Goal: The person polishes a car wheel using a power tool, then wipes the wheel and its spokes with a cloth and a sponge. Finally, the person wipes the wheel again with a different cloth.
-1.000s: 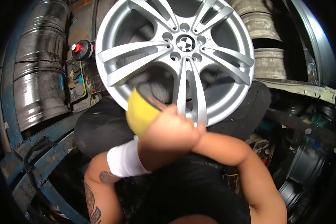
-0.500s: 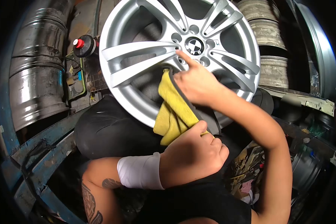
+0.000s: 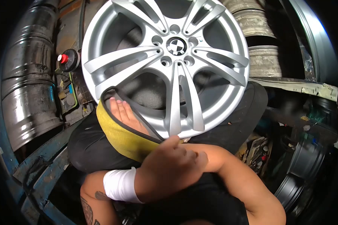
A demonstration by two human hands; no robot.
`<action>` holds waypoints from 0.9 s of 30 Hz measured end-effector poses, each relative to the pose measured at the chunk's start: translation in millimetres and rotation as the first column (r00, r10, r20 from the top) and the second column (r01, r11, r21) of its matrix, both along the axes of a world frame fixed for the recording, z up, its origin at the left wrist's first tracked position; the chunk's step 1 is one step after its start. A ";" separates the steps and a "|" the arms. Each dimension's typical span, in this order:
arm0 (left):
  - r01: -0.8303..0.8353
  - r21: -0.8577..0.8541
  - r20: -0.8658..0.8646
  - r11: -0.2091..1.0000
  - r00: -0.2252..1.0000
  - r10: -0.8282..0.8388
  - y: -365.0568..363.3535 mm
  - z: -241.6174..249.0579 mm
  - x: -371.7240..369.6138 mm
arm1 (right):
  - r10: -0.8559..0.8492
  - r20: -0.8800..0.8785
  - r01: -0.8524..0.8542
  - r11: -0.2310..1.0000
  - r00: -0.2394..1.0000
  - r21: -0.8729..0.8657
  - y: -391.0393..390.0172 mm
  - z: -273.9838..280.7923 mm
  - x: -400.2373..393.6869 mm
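Observation:
A silver alloy wheel [image 3: 178, 93] with paired spokes and a round blue-less, black-and-white centre cap [image 3: 176, 46] rests against my legs. A yellow cloth [image 3: 116, 129] with a dark grey face and border spreads over the wheel's lower left rim. My left hand [image 3: 172, 165], white wrap at its wrist, is closed on the near end of this cloth; its fingers are slightly blurred. Crossing beneath it, my right arm reaches left. My right hand [image 3: 125, 114] lies flat on the cloth's grey face with fingers stretched out, beside the rim.
Stacked metal rims [image 3: 28, 90] stand on the left, with more rims [image 3: 264, 62] at the upper right. A dark bottle with a red cap [image 3: 68, 60] sits left of the wheel. Blue metal framing [image 3: 45, 165] runs along the lower left. Dark rims [image 3: 306, 161] lie at the right.
My right hand has left the wheel's hub, where its index finger pointed, and now lies on the cloth at lower left. The cloth has been spread out leftwards. The wheel appears shifted left in view.

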State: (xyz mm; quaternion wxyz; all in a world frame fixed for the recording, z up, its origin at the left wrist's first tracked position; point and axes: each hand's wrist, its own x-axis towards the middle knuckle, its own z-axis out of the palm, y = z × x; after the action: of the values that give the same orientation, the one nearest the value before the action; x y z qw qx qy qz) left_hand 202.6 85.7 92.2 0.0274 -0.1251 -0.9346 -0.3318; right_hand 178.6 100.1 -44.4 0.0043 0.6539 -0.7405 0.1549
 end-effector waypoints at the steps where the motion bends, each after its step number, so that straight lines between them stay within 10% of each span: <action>1: 0.045 0.053 -0.004 0.998 0.999 -0.045 0.9 -2.2 -0.6 | -0.038 -0.051 0.035 0.998 0.998 -0.054 3.2 9.2 4.1; 5: 0.235 0.199 -0.066 0.951 0.972 -0.227 16.4 -14.5 4.9 | 0.130 -0.187 -0.147 0.986 0.974 -0.080 94.4 -13.5 -20.5; 7: 0.303 0.244 -0.113 0.921 0.952 -0.283 38.3 -21.0 14.7 | 0.336 -0.287 -0.292 0.938 0.897 0.185 131.9 16.2 -51.2; 9: 0.335 0.275 -0.121 0.901 0.942 -0.313 49.7 -23.4 16.2 | 0.365 -0.440 -0.229 0.915 0.820 0.332 143.1 46.9 -51.0; 12: 0.347 0.279 -0.137 0.896 0.937 -0.320 51.4 -23.8 12.0 | 0.257 -0.204 -0.226 0.961 0.945 0.162 127.5 57.2 -53.6; 15: 0.295 0.233 -0.120 0.927 0.954 -0.274 43.4 -16.1 3.6 | 0.255 -0.465 -0.104 0.940 0.848 0.325 102.2 17.0 -55.2; 16: 0.282 0.205 -0.110 0.937 0.958 -0.264 39.6 -13.3 1.7 | 0.198 -0.354 -0.155 0.977 0.914 0.147 94.8 14.6 -55.0; 23: 0.222 0.345 -0.229 0.912 0.962 -0.148 26.8 -6.9 9.7 | 0.127 -0.098 -0.083 0.929 0.987 0.361 94.8 53.2 -52.6; 27: 0.368 0.534 -0.152 0.761 0.927 -0.342 1.5 10.9 17.5 | -0.236 0.604 0.010 0.936 0.761 0.353 159.5 87.7 -84.1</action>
State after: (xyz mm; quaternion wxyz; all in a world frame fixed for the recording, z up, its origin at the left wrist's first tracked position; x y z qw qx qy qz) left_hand 220.1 87.2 103.1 0.0201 -0.2940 -0.7564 -0.5840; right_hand 94.5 259.6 43.3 -0.3460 0.5028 -0.7545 0.2412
